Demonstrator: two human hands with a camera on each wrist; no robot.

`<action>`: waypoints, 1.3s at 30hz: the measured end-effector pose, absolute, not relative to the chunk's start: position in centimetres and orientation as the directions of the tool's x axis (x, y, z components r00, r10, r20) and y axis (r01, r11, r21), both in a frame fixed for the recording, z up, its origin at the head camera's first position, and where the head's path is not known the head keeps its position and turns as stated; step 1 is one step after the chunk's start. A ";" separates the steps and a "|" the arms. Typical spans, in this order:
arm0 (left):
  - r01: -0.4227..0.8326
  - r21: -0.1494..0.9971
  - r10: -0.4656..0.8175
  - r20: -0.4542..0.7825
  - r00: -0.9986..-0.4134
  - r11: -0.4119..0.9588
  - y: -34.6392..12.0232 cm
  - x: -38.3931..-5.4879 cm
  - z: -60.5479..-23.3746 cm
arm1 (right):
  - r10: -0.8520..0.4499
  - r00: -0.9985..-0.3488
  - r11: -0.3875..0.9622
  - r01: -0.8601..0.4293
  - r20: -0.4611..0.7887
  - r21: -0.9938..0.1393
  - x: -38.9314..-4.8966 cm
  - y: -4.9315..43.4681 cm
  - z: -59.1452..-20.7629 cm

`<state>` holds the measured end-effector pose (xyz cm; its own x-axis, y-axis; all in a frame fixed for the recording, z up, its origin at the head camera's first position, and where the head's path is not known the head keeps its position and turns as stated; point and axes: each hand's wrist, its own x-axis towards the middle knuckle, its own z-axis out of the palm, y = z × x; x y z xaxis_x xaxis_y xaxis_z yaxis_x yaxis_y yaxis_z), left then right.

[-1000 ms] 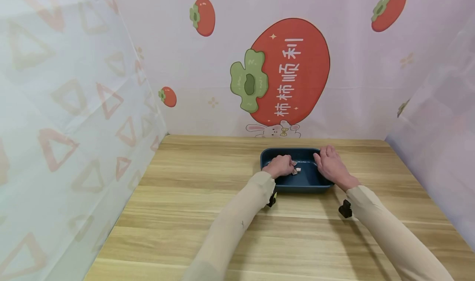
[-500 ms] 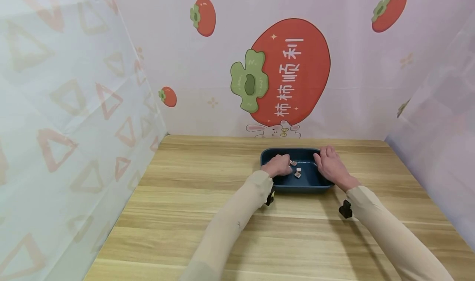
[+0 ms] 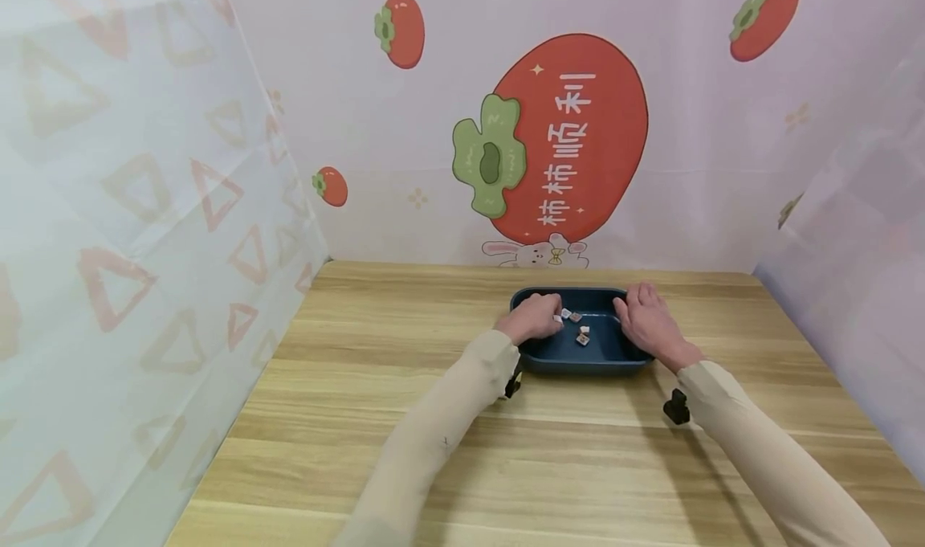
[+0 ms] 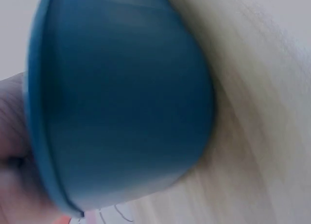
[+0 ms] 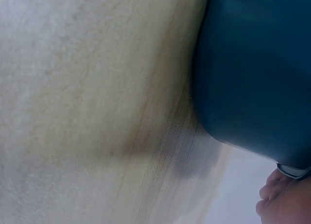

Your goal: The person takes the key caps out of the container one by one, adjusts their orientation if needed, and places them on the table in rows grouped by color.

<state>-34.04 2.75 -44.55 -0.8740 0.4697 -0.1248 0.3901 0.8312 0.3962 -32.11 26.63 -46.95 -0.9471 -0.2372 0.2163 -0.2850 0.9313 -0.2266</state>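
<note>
A dark blue rectangular tray [image 3: 588,366] with raised walls stands on the table. My left hand [image 3: 533,320] reaches over its left end, fingers curled down inside. A small white square piece [image 3: 558,320] shows at the left fingertips; the palm side is hidden. Several more small tile-like pieces [image 3: 582,340], pale with brownish markings, lie loose on the tray's floor just right of that hand. At the right end, my right hand [image 3: 650,322] holds the tray's rim, thumb inside and fingers over the outer far corner. Both wrist views mostly show the tray's outer wall [image 4: 126,97].
The wood-grain table [image 3: 361,386] extends around the tray. Behind it hangs a pale backdrop with a large red persimmon print [image 3: 600,145], and a patterned sheet [image 3: 144,250] lines the left side. A black wrist mount [image 3: 677,406] hangs below the right sleeve.
My left hand has drawn back left inside the tray, and more of the small pieces now show on its floor. The right hand has stayed on the rim.
</note>
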 end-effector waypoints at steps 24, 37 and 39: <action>0.472 0.462 0.530 0.004 -0.848 0.751 -0.1 -31.4 -41.8 | -0.230 -0.954 0.940 -0.270 0.194 -0.209 -31.9 27.5 -46.7; 0.489 0.495 0.547 0.032 -0.836 0.718 -2.5 -29.6 -41.4 | -0.254 -0.935 0.930 -0.306 0.249 -0.203 -32.1 27.1 -47.2; 0.481 0.519 0.544 0.035 -0.838 0.707 -2.9 -29.2 -41.4 | -0.259 -0.933 0.928 -0.313 0.251 -0.203 -32.2 26.9 -47.2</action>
<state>-29.23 -2.86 -41.39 -0.8381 0.5443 0.0349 0.4806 0.7068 0.5191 -32.16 26.95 -47.21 -0.9326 -0.2592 0.2509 -0.3126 0.9279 -0.2032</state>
